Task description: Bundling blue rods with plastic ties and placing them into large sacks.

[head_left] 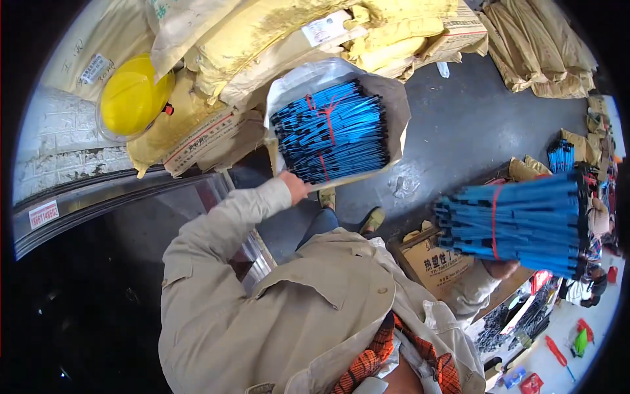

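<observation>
Beige cloth jacket (308,295) fills the lower head view. The right hand (503,268), fingers clamped underneath, holds a red-banded bundle of blue sticks (525,220), long axis left-right. Up and left stands the open brown paper sack (398,128), near rim pinched by the left hand (295,187); crumpled clear plastic (405,184) lies on the gray floor (453,131) between.
</observation>
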`<state>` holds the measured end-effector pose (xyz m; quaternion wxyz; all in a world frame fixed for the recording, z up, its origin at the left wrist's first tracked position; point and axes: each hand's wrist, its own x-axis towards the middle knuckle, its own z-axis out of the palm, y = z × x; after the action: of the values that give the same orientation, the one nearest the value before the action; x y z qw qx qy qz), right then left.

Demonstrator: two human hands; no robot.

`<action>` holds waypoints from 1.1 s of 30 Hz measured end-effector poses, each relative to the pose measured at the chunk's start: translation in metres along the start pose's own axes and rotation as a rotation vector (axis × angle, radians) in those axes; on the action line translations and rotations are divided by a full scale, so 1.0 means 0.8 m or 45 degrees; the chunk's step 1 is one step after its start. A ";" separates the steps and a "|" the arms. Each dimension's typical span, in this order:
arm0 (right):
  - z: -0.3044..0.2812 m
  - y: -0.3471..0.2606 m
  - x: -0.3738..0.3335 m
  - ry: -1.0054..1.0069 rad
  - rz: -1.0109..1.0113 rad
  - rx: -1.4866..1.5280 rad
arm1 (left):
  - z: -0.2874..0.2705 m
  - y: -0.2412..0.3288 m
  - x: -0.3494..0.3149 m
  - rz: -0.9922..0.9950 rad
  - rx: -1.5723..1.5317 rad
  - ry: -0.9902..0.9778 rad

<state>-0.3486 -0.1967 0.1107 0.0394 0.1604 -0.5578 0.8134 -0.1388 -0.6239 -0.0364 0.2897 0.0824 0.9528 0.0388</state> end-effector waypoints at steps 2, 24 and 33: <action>0.033 0.027 0.026 -0.094 0.078 -0.375 | -0.018 -0.004 -0.009 -0.054 -0.314 0.113; 0.417 0.222 0.146 -1.811 -0.462 -1.002 | 0.013 -0.030 0.137 -0.688 -0.414 0.544; 0.407 0.290 0.136 -2.003 -0.721 -1.342 | 0.000 -0.050 0.116 -0.587 -0.512 0.523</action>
<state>-0.4369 -0.5958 0.0425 -0.0829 0.7447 -0.6570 0.0830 -0.2200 -0.6463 -0.0921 0.1040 -0.2026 0.9579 0.1748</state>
